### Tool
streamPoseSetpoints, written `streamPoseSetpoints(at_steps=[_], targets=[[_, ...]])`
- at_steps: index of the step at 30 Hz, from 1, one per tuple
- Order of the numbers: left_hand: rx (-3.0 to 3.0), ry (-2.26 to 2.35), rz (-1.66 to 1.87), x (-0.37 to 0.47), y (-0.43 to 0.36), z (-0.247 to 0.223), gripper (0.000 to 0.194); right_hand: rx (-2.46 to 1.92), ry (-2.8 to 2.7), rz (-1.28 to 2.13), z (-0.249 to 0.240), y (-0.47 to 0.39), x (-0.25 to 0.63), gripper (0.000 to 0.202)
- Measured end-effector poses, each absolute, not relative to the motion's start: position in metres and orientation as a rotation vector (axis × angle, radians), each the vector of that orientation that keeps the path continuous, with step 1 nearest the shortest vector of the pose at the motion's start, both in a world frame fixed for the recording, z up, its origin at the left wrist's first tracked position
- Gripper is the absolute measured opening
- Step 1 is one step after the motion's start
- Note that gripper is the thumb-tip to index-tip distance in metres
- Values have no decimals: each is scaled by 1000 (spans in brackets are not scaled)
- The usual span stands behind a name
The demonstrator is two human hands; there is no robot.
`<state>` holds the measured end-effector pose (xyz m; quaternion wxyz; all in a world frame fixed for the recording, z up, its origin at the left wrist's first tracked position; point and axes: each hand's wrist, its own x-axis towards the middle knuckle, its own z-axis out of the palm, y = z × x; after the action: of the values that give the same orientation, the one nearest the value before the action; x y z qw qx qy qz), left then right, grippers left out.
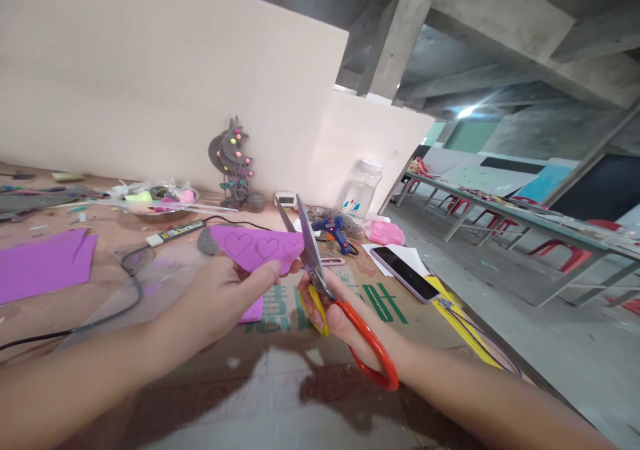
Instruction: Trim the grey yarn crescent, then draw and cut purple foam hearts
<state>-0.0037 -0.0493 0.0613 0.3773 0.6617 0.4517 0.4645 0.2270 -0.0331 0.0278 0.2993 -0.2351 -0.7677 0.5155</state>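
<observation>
Workpiece: a purple, felt-like sheet (245,255) bearing 3 drawn heart outlines, held up above the printed brown cardboard (295,360) on the worktable. The left hand (243,283) pinches its lower edge, thumb on top. The right hand (360,307) grips steel-bladed scissors with red and yellow handles (311,257); the 2 blades stand apart at the sheet's right end.

Caution: the left fingertips lie near the blades. Judged risk: a slip, or closing the scissors too far in, could nick a finger. The sheet is held only along its lower edge; limp material could fold between the blades and leave a ragged edge. Turning the sheet carelessly could carry the blades across the rightmost outline.

Farther out, the blue glue gun (333,230) lies behind the scissors, near the blades in this view; a wide swing of the wrist could knock it. The black cable (137,290) on the left could catch a sleeve or forearm.

Visibility limits: the blades obscure the sheet's right end, so contact with the material cannot be confirmed. The left fingers beneath the sheet are mostly hidden. A second purple piece (253,311) is partly covered by the left hand.
</observation>
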Motion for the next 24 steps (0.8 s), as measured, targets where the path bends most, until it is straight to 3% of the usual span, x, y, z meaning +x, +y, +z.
streamPoseSetpoints(at_steps=[12,24], targets=[[1613,1223,1196,-2,-47,59,38,-658,-1999,1385,24,-32,230,51],[1732,1218,1195,-7,-45,54,34,-711,-1950,1378,21,-31,229,52]])
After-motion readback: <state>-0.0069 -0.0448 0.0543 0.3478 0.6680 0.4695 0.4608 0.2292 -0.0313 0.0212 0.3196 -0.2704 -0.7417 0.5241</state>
